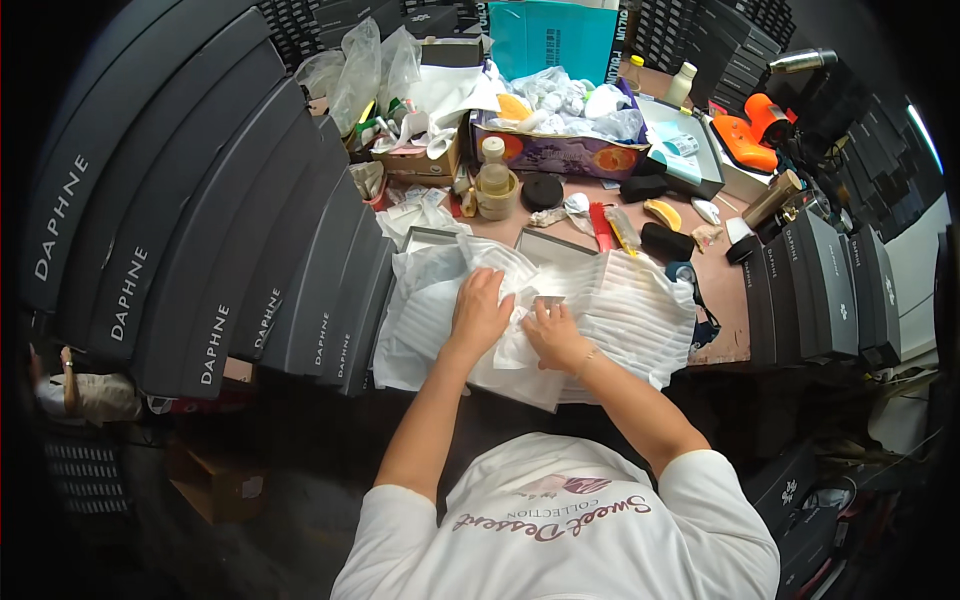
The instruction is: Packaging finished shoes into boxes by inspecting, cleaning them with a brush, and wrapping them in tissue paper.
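Note:
White tissue paper [515, 354] lies crumpled and folded over a grey shoebox [432, 238], whose rim shows at the far side. My left hand [481, 311] rests on the paper's left part, fingers stretched forward and the thumb toward the middle. Close by on the right, my right hand [552, 334] touches the paper with slightly bent, spread fingers. A small greyish piece [549, 300] shows at its fingertips; I cannot tell what it is. To the right lie ribbed white wrapping sheets [640, 315], partly under my right forearm. Whatever lies inside the tissue is hidden.
Tall stacks of dark shoeboxes [215, 240] stand at the left, with more boxes [815, 285] at the right. Behind are a purple carton [560, 153] of crumpled paper, a bottle [494, 170] in a cup, a black round tin [542, 192] and an orange tool [742, 142].

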The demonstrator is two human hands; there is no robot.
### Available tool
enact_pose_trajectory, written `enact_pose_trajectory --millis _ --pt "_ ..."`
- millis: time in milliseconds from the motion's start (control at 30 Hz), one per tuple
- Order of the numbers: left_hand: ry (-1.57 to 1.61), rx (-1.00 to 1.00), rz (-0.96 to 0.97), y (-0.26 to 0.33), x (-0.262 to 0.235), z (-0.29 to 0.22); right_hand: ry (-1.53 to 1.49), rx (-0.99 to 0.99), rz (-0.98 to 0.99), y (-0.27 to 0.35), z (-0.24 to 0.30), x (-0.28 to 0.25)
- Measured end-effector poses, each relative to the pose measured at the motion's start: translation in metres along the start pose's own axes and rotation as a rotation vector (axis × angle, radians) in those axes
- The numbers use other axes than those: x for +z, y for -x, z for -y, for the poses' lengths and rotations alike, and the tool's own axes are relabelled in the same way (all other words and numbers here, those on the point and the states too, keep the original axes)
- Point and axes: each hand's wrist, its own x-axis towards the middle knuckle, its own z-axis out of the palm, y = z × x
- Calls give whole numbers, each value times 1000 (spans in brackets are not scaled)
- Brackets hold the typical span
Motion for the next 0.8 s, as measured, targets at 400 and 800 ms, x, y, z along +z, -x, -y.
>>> enact_pose_trajectory --millis 400,800 --pt "-295 6 177 -9 6 -12 -960 613 -255 60 -44 16" --pt "1620 -666 98 20 72 36 -838 463 -409 63 -58 -27"
